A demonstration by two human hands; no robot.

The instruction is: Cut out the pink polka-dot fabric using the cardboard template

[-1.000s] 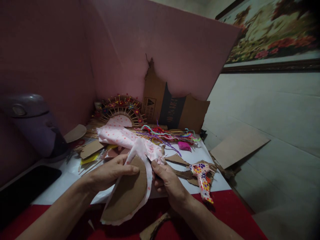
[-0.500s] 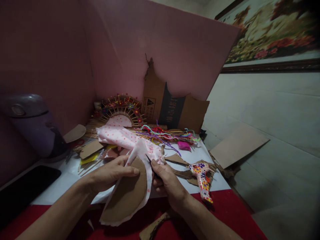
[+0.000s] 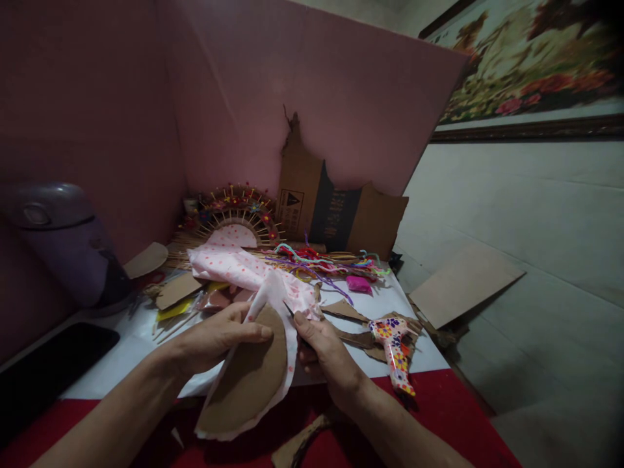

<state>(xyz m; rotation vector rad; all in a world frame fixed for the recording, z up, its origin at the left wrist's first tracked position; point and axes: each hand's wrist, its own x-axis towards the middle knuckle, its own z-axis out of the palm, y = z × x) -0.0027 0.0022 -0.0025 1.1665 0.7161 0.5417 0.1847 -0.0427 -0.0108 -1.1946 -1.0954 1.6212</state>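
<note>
On a red surface (image 3: 458,409) nearest the camera, a torn cardboard strip (image 3: 301,439) lies at five o'clock from a cardboard half-disc (image 3: 248,383), which a person holds above the table's edge. The half-disc tilts, its long axis running from seven o'clock to one, straight edge to the left and curve to the right, with pink dotted cloth (image 3: 271,289) behind it showing as a margin around the curve.

The left hand (image 3: 219,335), at eleven o'clock, is the nearer, its thumb pressed flat on the card and its fingers closed behind, pinching card and cloth together. The right hand (image 3: 326,351), at two o'clock just off the curve, is curled around a dark pointed tool (image 3: 290,310); its tip meets the cloth at one o'clock, beyond the card's rim. Most of the tool is hidden in the grip.

Farther out, a flower-patterned, pistol-shaped device (image 3: 397,357) lies at three o'clock and a pink packet (image 3: 359,284) at two. At the back, a stick-ribbed arch (image 3: 268,218) stands at twelve, beside a jagged cardboard sheet (image 3: 380,218) at one.
</note>
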